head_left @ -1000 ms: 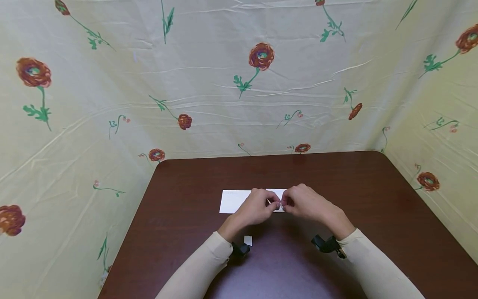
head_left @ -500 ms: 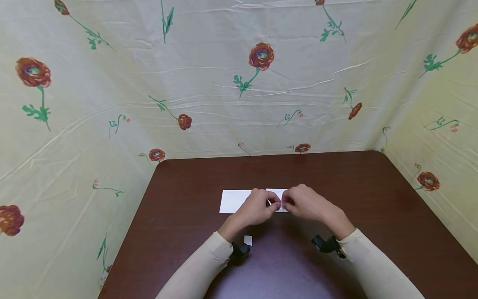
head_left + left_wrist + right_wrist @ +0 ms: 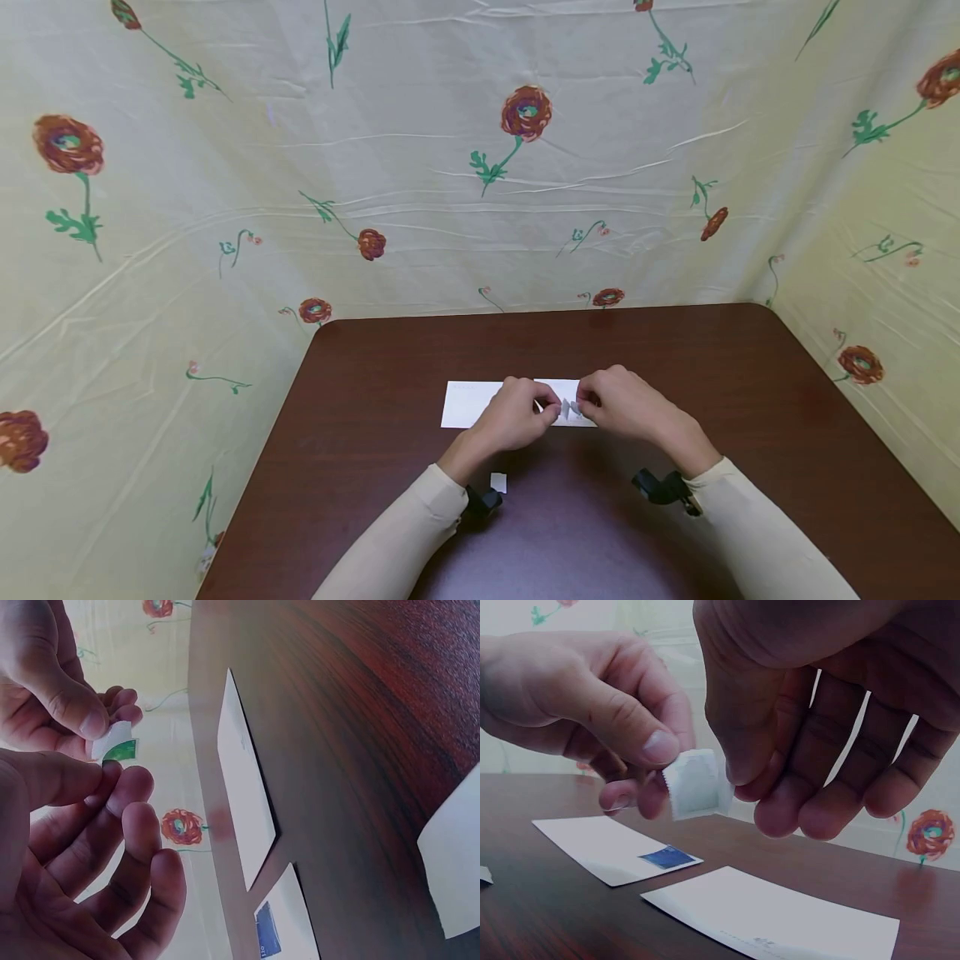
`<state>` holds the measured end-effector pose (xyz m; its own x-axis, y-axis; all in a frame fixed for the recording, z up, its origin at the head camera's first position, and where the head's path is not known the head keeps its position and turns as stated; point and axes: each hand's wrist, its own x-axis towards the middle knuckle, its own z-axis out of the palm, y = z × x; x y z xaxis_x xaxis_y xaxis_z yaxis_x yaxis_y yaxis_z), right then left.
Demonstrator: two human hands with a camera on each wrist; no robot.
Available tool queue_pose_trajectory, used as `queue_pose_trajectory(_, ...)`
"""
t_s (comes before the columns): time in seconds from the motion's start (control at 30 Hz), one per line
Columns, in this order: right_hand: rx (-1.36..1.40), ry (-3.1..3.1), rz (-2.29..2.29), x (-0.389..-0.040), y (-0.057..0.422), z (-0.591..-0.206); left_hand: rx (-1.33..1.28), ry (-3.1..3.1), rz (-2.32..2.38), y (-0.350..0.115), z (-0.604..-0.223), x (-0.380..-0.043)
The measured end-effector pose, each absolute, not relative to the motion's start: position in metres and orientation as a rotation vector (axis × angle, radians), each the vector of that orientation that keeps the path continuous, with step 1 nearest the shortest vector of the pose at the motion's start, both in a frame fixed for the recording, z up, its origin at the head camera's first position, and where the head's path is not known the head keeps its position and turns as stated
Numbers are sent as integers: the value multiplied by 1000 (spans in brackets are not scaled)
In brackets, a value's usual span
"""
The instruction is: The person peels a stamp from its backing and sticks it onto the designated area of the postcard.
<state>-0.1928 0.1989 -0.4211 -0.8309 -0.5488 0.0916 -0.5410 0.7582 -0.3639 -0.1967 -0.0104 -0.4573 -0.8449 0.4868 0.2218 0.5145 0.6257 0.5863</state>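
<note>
In the left wrist view, a small stamp [image 3: 122, 750] shows a green printed face beside a curled white part. My left hand [image 3: 517, 412] pinches it between thumb and fingertips. From the other side my right hand [image 3: 626, 404] pinches the thin white backing paper [image 3: 724, 793], which spreads away from the stamp. The right wrist view shows the stamp's pale back [image 3: 696, 784] and its notched edge. Both hands are above two white envelopes lying flat: the left envelope [image 3: 467, 404] bears a blue stamp [image 3: 667, 856], while the right envelope [image 3: 558, 387] is partly covered by the hands.
A small white paper square [image 3: 498, 483] lies on the dark brown table [image 3: 405, 500], beside the left wrist camera [image 3: 483, 502]. Behind the table hangs a flower-printed cloth [image 3: 420, 167], which also lines both sides.
My right hand has shifted slightly to the right, away from the left hand. Two small pale flaps now show between the fingertips. The left hand has stayed nearly still.
</note>
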Motion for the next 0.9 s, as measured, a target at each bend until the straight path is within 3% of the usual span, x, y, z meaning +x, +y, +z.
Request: queue_pose_trajectory(0.9,-795,2639,-495,-185,213,-443,-723,-2818,-1041,-9,-461,-199)
